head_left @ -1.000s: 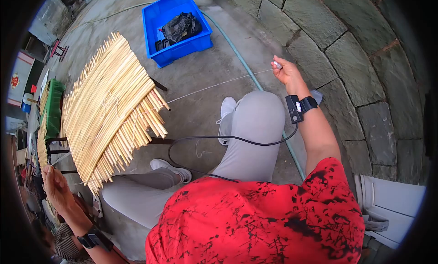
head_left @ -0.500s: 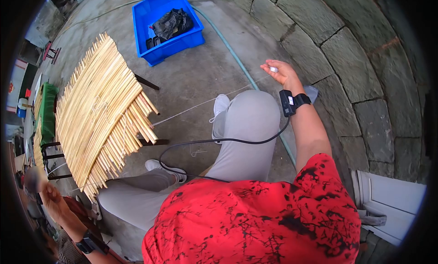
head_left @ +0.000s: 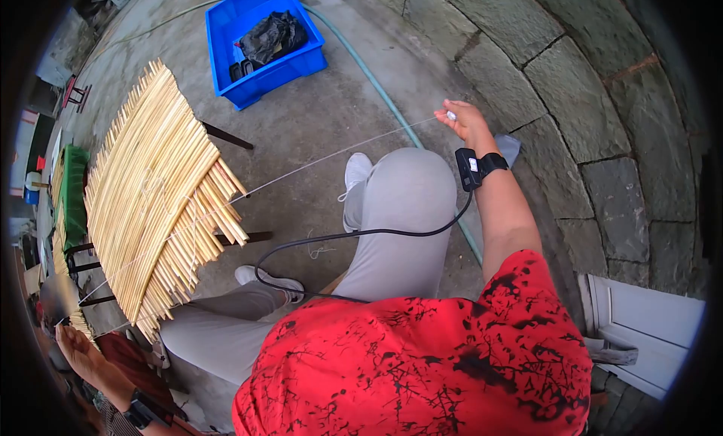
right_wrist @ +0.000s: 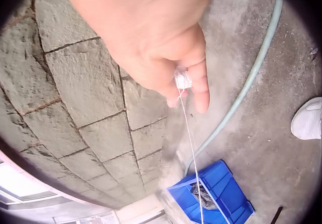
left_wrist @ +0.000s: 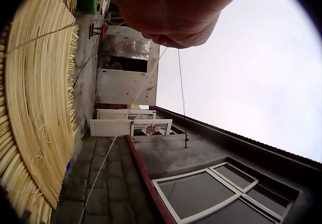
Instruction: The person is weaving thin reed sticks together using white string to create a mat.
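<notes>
My right hand (head_left: 465, 124), out at the upper right, holds a small white bundle (right_wrist: 183, 78) in its curled fingers. From it a thin white string (head_left: 331, 159) runs taut across to the mat of straw-coloured stalks (head_left: 143, 202). My left hand (head_left: 89, 358) is at the lower left, past the mat's near corner, pinching string at its fingertips. In the left wrist view the back of the left hand (left_wrist: 176, 13) hides the pinch itself, and string leads down from beneath it. Loose loops of string (left_wrist: 41, 136) lie on the stalks.
The mat lies on a dark-legged stand, its stalk ends sticking out unevenly. Beyond it a blue bin (head_left: 271, 78) with a black plastic bag stands on concrete. A green hose (head_left: 369, 74) runs past my knee, and a black cable (head_left: 361, 231) crosses my leg. Stone paving (head_left: 520, 82) borders the right.
The string between the right hand and the mat sagged half a second ago and is now taut. The left hand has moved slightly lower and left. The mat and bin shifted left in view.
</notes>
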Demonstrator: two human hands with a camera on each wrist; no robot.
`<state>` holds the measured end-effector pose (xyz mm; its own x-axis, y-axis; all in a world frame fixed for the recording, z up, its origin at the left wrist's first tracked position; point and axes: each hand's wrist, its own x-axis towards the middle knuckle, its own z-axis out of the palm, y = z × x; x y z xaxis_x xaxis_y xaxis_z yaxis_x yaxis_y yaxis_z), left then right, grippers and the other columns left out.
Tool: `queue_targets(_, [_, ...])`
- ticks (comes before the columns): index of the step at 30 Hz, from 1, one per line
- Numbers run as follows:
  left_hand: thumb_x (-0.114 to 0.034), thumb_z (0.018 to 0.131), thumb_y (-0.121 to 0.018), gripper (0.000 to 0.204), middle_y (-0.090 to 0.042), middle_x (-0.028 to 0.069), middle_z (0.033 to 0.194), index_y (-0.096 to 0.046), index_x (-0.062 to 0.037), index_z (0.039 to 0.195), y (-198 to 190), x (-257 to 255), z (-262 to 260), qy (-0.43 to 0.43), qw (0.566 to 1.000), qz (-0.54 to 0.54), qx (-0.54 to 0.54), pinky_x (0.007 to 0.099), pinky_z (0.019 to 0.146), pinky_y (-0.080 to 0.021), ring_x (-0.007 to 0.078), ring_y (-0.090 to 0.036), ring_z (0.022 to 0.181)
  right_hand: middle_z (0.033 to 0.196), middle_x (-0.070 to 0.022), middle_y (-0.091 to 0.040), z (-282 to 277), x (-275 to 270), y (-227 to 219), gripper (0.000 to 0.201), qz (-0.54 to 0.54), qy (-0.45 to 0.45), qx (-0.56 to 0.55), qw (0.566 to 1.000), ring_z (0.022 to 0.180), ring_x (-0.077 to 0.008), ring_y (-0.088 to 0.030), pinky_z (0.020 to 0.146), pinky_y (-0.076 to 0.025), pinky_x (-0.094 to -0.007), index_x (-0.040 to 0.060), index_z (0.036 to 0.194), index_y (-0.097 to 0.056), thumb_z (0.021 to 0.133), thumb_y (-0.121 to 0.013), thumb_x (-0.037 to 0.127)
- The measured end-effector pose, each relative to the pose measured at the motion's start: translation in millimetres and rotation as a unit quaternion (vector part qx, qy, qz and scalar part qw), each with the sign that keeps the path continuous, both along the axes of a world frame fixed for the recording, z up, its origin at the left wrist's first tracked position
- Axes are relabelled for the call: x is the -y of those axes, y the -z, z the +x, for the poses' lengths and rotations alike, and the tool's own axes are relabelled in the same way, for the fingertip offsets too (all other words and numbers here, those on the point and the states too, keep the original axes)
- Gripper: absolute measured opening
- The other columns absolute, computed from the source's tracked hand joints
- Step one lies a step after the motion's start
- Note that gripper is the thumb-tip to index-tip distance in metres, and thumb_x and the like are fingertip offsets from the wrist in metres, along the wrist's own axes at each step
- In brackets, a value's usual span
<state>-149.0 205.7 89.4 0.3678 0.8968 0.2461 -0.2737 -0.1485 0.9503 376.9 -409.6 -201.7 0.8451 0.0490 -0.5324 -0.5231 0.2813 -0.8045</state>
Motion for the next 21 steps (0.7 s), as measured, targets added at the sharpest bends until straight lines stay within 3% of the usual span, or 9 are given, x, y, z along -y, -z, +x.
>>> queue_targets(2, [-0.009,0.088,-0.053,0.015,-0.038,-0.0008,0.063,-0.048,-0.0032,0.075,-4,5,2,-0.051,0.998,0.025,-0.024,0.0194,0.049,-0.027,0.0061,-0.031,0.053,0.091,-0.0157,-0.055,1,3,-3,0.024,-0.044,-0.060,0.007,0.997,0.078,-0.0286,-0.061,0.066,-0.055,-0.0307,-0.0049,0.100,-0.049,0.085,-0.057,0.011])
queue_targets(4, [-0.008,0.088,-0.053,0.012,-0.039,-0.0009,0.064,-0.050,-0.0025,0.078,1,-7,-6,-0.041,0.999,0.031,-0.016,0.0192,0.049,-0.027,0.0063,-0.031,0.053,0.087,-0.0123,-0.057,3,4,-6,0.023,-0.123,-0.205,0.069,0.969,0.074,-0.0226,-0.062,0.060,-0.053,-0.0264,-0.0007,0.099,-0.052,0.085,-0.058,0.016])
queue_targets(6, [-0.008,0.088,-0.053,0.008,-0.040,-0.0012,0.065,-0.053,-0.0017,0.083,0,-9,-17,-0.055,0.996,0.064,-0.025,0.0185,0.049,-0.028,0.0060,-0.033,0.053,0.073,-0.0031,-0.057,5,10,-12,0.016,-0.188,-0.243,0.077,0.948,0.057,-0.0079,-0.054,0.044,-0.040,-0.0174,0.0050,0.088,-0.058,0.083,-0.062,0.020])
queue_targets(8, [-0.007,0.087,-0.055,0.005,-0.043,-0.0013,0.065,-0.055,-0.0029,0.086,2,-2,-9,-0.106,0.989,0.094,-0.044,0.0173,0.047,-0.029,0.0046,-0.035,0.053,0.066,0.0014,-0.051,12,20,-14,0.018,-0.185,-0.235,0.103,0.949,0.046,-0.0030,-0.041,0.036,-0.025,-0.0159,0.0064,0.083,-0.058,0.080,-0.064,0.023])
queue_targets(10, [-0.007,0.086,-0.056,0.003,-0.046,-0.0016,0.064,-0.055,-0.0042,0.086,3,-3,-11,-0.116,0.987,0.093,-0.055,0.0161,0.044,-0.029,0.0033,-0.037,0.052,0.062,0.0034,-0.046,15,24,-27,0.026,-0.174,-0.186,0.065,0.965,0.044,-0.0021,-0.038,0.034,-0.021,-0.0161,0.0073,0.081,-0.057,0.079,-0.066,0.031])
queue_targets(11, [-0.007,0.086,-0.056,0.003,-0.046,-0.0020,0.064,-0.055,-0.0042,0.086,5,-6,-14,-0.103,0.989,0.088,-0.054,0.0156,0.044,-0.029,0.0030,-0.037,0.052,0.062,0.0034,-0.046,18,27,-27,0.026,-0.169,-0.197,0.068,0.963,0.044,-0.0021,-0.038,0.034,-0.021,-0.0161,0.0073,0.081,-0.057,0.079,-0.066,0.031])
queue_targets(13, [-0.007,0.086,-0.056,0.003,-0.045,-0.0027,0.062,-0.055,-0.0041,0.085,9,-6,-10,-0.132,0.986,0.091,-0.046,0.0155,0.042,-0.028,0.0031,-0.036,0.050,0.061,0.0029,-0.046,24,36,-26,0.025,-0.062,-0.134,0.010,0.989,0.043,-0.0023,-0.038,0.033,-0.023,-0.0147,0.0074,0.080,-0.055,0.080,-0.066,0.030])
queue_targets(21, [-0.006,0.085,-0.056,0.003,-0.044,-0.0031,0.060,-0.054,-0.0063,0.082,21,-18,-17,-0.134,0.985,0.087,-0.065,0.0142,0.040,-0.027,0.0025,-0.037,0.049,0.063,-0.0002,-0.050,38,46,-7,0.025,-0.022,-0.084,-0.055,0.995,0.045,-0.0062,-0.042,0.035,-0.029,-0.0155,0.0061,0.084,-0.054,0.080,-0.066,0.028])
